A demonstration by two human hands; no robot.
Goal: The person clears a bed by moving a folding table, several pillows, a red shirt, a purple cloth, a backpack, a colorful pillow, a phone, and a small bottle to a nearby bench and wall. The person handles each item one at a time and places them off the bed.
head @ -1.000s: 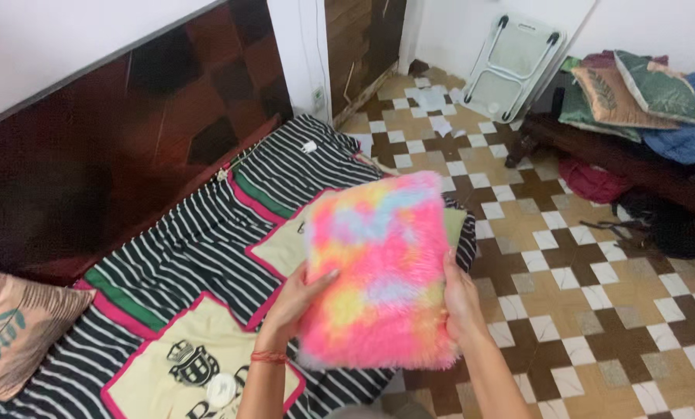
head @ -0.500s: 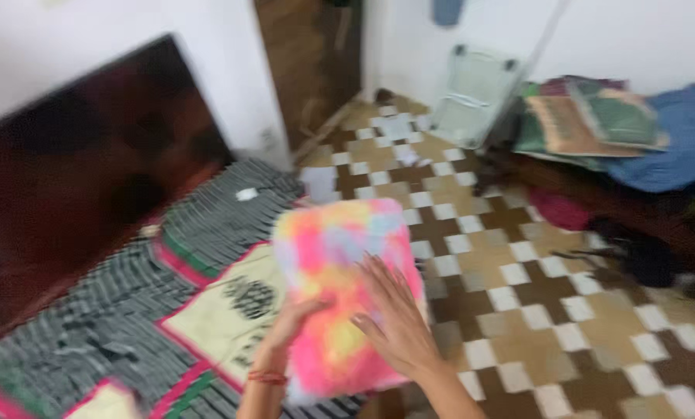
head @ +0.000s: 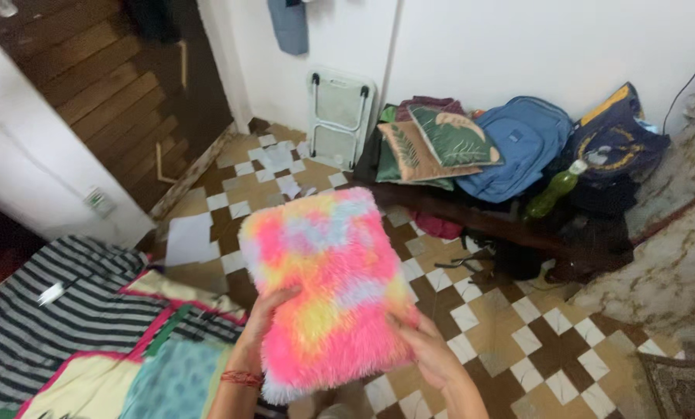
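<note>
Since half a second ago, view swung right; right hand (head: 433, 353) slid from cushion (head: 328, 279) face to its near right edge. Cushion was held upright over floor (head: 549, 341), left hand (head: 266, 310) clamping near left edge, both hands closed on it, presumably to steady it. Bed (head: 68, 318) lay left, bags (head: 518, 140) far right.

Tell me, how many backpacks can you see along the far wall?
2. A light blue backpack lies beside the stacked leaf-print cushions; a dark navy backpack with yellow trim sits right of it, behind a green bottle. More may be hidden underneath.
</note>
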